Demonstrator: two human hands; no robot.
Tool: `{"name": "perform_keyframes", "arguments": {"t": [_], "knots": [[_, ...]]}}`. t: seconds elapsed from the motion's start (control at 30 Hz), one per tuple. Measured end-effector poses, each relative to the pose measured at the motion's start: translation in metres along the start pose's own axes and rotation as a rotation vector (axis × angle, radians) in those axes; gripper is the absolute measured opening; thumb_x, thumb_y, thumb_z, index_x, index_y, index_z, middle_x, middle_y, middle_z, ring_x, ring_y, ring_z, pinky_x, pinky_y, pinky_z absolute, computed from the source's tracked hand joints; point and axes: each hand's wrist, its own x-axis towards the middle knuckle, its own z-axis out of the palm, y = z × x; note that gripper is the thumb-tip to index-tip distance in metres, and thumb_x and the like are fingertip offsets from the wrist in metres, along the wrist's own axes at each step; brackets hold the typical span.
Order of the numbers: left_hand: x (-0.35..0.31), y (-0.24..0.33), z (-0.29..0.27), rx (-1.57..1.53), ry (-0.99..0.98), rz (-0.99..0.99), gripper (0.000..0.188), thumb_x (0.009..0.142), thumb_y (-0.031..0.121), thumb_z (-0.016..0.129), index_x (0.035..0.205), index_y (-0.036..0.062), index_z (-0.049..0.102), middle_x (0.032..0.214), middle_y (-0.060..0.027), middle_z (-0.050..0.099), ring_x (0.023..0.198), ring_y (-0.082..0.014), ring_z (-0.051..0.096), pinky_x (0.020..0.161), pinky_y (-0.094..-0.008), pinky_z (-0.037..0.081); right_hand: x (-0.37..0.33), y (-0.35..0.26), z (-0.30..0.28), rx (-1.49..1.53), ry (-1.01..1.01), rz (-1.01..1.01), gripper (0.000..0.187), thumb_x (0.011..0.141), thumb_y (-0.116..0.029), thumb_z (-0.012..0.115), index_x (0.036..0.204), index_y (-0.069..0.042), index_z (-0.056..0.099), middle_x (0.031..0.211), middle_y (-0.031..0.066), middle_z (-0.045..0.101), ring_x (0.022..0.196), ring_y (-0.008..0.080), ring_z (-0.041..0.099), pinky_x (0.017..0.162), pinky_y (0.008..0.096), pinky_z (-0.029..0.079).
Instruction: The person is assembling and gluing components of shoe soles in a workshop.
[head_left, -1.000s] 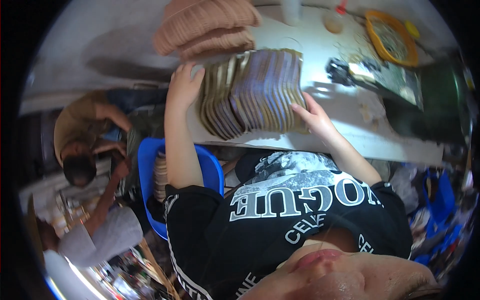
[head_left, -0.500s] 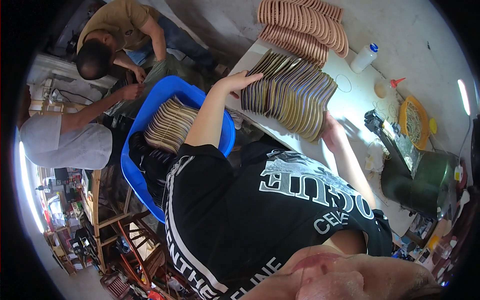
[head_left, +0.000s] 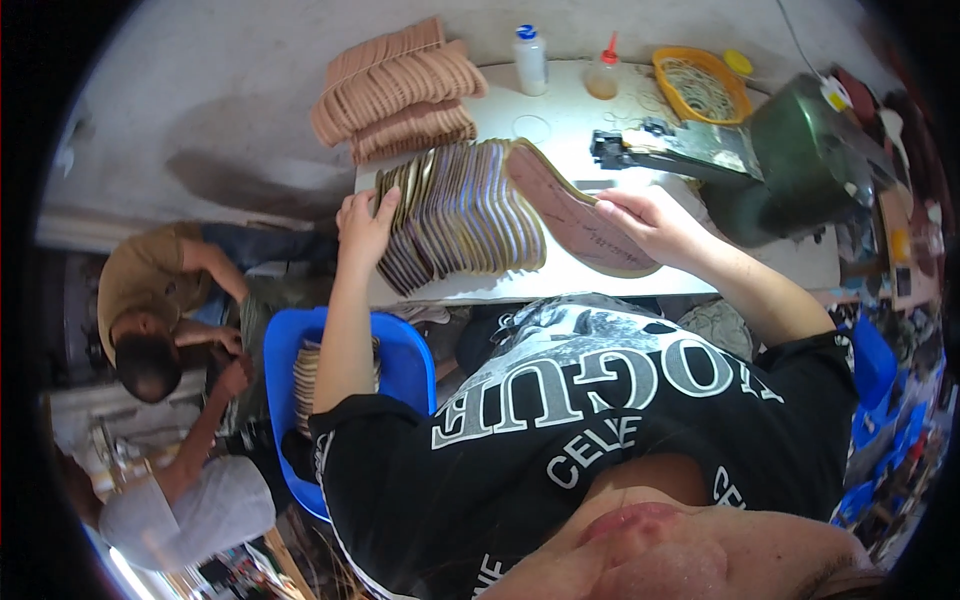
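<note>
Left hand [head_left: 362, 222] lies open, bracing the fanned row of insoles [head_left: 460, 215] on the worktop [head_left: 560, 120]; right hand [head_left: 645, 222] pinches one flat insole [head_left: 580, 215]: probably light, bendy, best gripped by its edge.

At the far edge of the white counter [head_left: 560, 275] stand two small bottles: a white one with a blue cap [head_left: 530, 60], and just to its right a clear one of amber liquid with a red nozzle [head_left: 603, 75]. No label, sign or screen can be made out.
</note>
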Motion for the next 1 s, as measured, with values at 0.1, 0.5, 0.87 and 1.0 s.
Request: {"name": "perform_keyframes", "arguments": {"t": [0.1,0.5,0.87,1.0], "knots": [[-0.023,0.112,0.006,-0.898,-0.007,0.115,0.068,0.087,0.049,0.059,0.128,-0.0015,0.040,0.107,-0.0106,0.053,0.098,-0.0197,0.053,0.081,-0.0318,0.046,-0.002,0.014,0.015,0.289,0.186,-0.151,0.034,0.097,-0.026,0.050,0.116,0.001,0.059,0.104,0.0097,0.065,0.093,0.0156,0.059,0.086,0.0285,0.044],[-0.010,0.217,0.046,-1.517,-0.140,-0.153,0.043,0.090,0.039,0.060,0.110,0.0000,0.055,0.101,-0.0067,0.060,0.089,-0.0124,0.056,0.079,-0.0264,0.046,-0.015,0.042,0.045,0.864,0.157,-0.127,0.029,0.090,-0.007,0.060,0.117,0.003,0.059,0.101,0.0046,0.065,0.090,0.0074,0.057,0.082,0.0229,0.046],[0.003,0.268,0.048,-1.686,-0.490,-0.032,0.030,0.095,0.031,0.055,0.099,0.0015,0.059,0.082,-0.0014,0.063,0.066,-0.0067,0.058,0.061,-0.0207,0.048,0.029,0.088,0.029,1.356,-0.139,-0.160,0.039,0.096,-0.039,0.049,0.110,-0.004,0.059,0.100,0.0045,0.064,0.086,0.0113,0.061,0.076,0.0294,0.051],[0.004,0.279,0.053,-1.571,-0.500,0.200,0.028,0.095,0.028,0.056,0.099,0.0009,0.059,0.083,0.0005,0.063,0.068,-0.0036,0.054,0.061,-0.0193,0.045,0.039,0.074,0.016,1.292,-0.239,-0.079,0.028,0.092,-0.027,0.060,0.108,-0.004,0.060,0.092,0.0022,0.064,0.074,0.0058,0.060,0.066,0.0208,0.053]]}}
